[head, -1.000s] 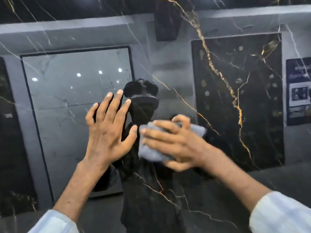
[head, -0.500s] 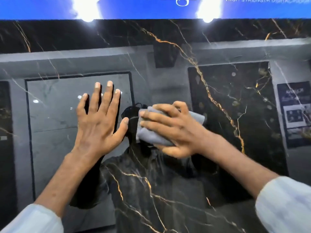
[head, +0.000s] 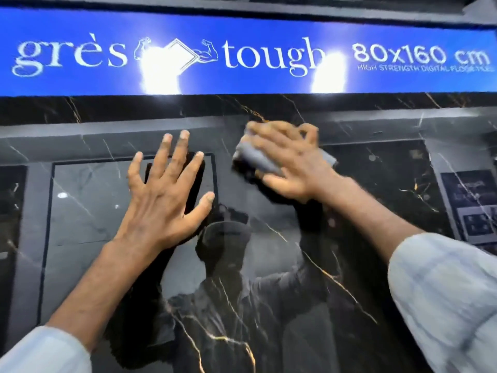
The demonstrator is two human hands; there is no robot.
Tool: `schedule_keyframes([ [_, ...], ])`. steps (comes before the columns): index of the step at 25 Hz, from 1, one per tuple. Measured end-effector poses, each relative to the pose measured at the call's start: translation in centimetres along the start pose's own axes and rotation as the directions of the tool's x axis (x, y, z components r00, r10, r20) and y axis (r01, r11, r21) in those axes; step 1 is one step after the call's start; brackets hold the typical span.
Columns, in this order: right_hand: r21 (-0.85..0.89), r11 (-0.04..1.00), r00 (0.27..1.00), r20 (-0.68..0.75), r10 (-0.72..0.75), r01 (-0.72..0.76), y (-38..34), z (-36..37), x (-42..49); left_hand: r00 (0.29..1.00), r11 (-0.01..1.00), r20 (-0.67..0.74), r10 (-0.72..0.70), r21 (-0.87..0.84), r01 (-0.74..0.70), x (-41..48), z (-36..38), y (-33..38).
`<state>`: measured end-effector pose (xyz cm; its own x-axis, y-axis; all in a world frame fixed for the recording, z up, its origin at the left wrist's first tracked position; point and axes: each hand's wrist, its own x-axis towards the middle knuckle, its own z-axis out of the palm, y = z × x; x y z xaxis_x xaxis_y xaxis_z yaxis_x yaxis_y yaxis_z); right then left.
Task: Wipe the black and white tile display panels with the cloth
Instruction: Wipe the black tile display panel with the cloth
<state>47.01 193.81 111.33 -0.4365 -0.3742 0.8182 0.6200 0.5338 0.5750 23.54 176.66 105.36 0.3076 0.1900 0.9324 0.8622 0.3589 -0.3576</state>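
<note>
A glossy black tile panel [head: 269, 305] with gold and white veins fills the view and mirrors the room behind me. My left hand [head: 164, 195] lies flat on it with fingers spread, left of centre. My right hand [head: 290, 162] presses a folded grey cloth [head: 258, 160] against the panel near its top edge, fingers curled over the cloth. The right hand is blurred by motion. Most of the cloth is hidden under that hand.
A blue sign [head: 247, 57] reading "grès tough 80x160 cm" runs along the top above the panel, with two bright light glares on it. Reflections in the panel show other framed tile displays and a poster at the right.
My right hand has carried the cloth upward along the panel, towards its top edge. My view has tilted up, bringing the blue sign into sight. My left hand stays flat on the panel.
</note>
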Motion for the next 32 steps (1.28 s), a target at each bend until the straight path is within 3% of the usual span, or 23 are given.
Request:
schedule_keyframes([
  [1, 0.035, 0.972, 0.972, -0.015, 0.234, -0.233, 2.0, -0.2, 1.0, 1.0, 1.0, 0.021, -0.013, -0.005, 0.013, 0.7, 0.1, -0.7],
  [2, 0.071, 0.885, 0.887, -0.017, 0.462, -0.46, 3.5, -0.4, 2.3, 0.999, 1.0, 0.033, -0.013, 0.011, 0.013, 1.0, 0.4, -1.3],
  [4, 0.104, 0.711, 0.717, 0.025, 0.697, -0.695, 3.5, -0.4, 5.5, 0.999, 0.995, 0.035, 0.03, 0.094, -0.033, 0.6, 1.4, -1.4],
  [5, 0.095, 0.701, 0.706, 0.029, 0.707, -0.707, 1.9, -0.5, 7.3, 0.999, 0.991, 0.023, 0.046, 0.129, -0.048, 0.5, 1.7, -1.4],
  [6, 0.086, 0.767, 0.77, 0.006, 0.638, -0.636, -0.2, -0.4, 8.8, 0.999, 0.988, 0.011, 0.05, 0.145, -0.051, 0.4, 1.9, -1.4],
  [8, 0.044, 0.977, 0.978, -0.019, 0.207, -0.206, -4.0, 0.3, 9.5, 0.999, 0.988, -0.004, 0.049, 0.148, -0.048, 0.3, 1.9, -1.5],
  [9, 0.008, 1.0, 1.0, -0.011, -0.002, 0.002, -4.1, 0.8, 9.2, 0.999, 0.987, -0.01, 0.054, 0.149, -0.052, 0.3, 1.8, -1.6],
  [10, 0.004, 0.996, 0.996, -0.01, -0.09, 0.09, -2.8, 0.7, 9.4, 0.998, 0.988, -0.018, 0.062, 0.145, -0.059, 0.3, 1.8, -1.6],
  [11, 0.035, 0.999, 1.0, -0.018, -0.022, 0.022, -0.8, 0.4, 9.7, 0.997, 0.989, -0.021, 0.07, 0.133, -0.066, 0.3, 1.8, -1.6],
  [12, 0.084, 0.983, 0.986, -0.036, 0.165, -0.161, 1.0, 0.1, 10.0, 0.997, 0.99, -0.021, 0.076, 0.117, -0.073, 0.3, 1.9, -1.6],
  [14, 0.123, 0.837, 0.841, -0.036, 0.54, -0.532, 2.7, 0.1, 10.7, 0.997, 0.992, -0.026, 0.079, 0.1, -0.076, 0.2, 2.1, -1.5],
  [15, 0.121, 0.775, 0.778, -0.036, 0.627, -0.62, 2.3, 0.3, 11.3, 0.997, 0.993, -0.025, 0.075, 0.097, -0.073, 0.2, 2.1, -1.5],
  [16, 0.125, 0.762, 0.764, -0.042, 0.643, -0.635, 1.0, 0.5, 12.0, 0.997, 0.993, -0.023, 0.075, 0.095, -0.073, 0.2, 2.1, -1.5],
  [17, 0.119, 0.806, 0.806, -0.06, 0.589, -0.58, -0.7, 0.7, 12.4, 0.997, 0.993, -0.024, 0.078, 0.09, -0.076, 0.2, 2.1, -1.6],
  [19, 0.066, 0.95, 0.945, -0.101, 0.31, -0.305, -3.8, 1.2, 12.0, 0.996, 0.994, -0.036, 0.083, 0.077, -0.08, 0.3, 2.3, -1.7],
  [21, 0.005, 0.993, 0.991, -0.071, 0.115, -0.115, -4.2, 0.9, 10.4, 0.995, 0.994, -0.045, 0.084, 0.075, -0.081, 0.2, 2.4, -1.6],
  [22, -0.012, 0.995, 0.994, -0.051, 0.096, -0.097, -3.3, 0.6, 9.4, 0.995, 0.995, -0.047, 0.084, 0.065, -0.08, 0.2, 2.4, -1.6],
  [24, -0.004, 0.988, 0.987, -0.059, 0.151, -0.152, -0.2, 0.1, 7.1, 0.995, 0.996, -0.047, 0.083, 0.05, -0.08, 0.5, 2.4, -1.7],
  [26, 0.062, 0.933, 0.932, -0.062, 0.358, -0.354, 3.7, -0.7, 5.7, 0.997, 0.996, -0.036, 0.074, 0.044, -0.072, 1.0, 2.5, -1.3],
  [28, 0.124, 0.761, 0.764, -0.037, 0.645, -0.637, 5.6, -0.8, 6.5, 0.997, 0.997, -0.034, 0.068, 0.024, -0.067, 2.2, 2.4, 0.0],
  [29, 0.132, 0.69, 0.693, -0.026, 0.72, -0.712, 5.1, -0.7, 7.4, 0.996, 0.997, -0.037, 0.078, 0.008, -0.078, 2.9, 2.4, 0.9],
  [30, 0.116, 0.712, 0.715, -0.02, 0.699, -0.693, 4.4, -0.6, 7.7, 0.994, 0.995, -0.043, 0.099, -0.004, -0.099, 3.6, 2.3, 2.2],
  [32, 0.078, 0.922, 0.923, -0.042, 0.383, -0.38, 3.4, -0.5, 6.2, 0.985, 0.987, -0.056, 0.161, -0.007, -0.162, 4.5, 2.4, 5.2],
])
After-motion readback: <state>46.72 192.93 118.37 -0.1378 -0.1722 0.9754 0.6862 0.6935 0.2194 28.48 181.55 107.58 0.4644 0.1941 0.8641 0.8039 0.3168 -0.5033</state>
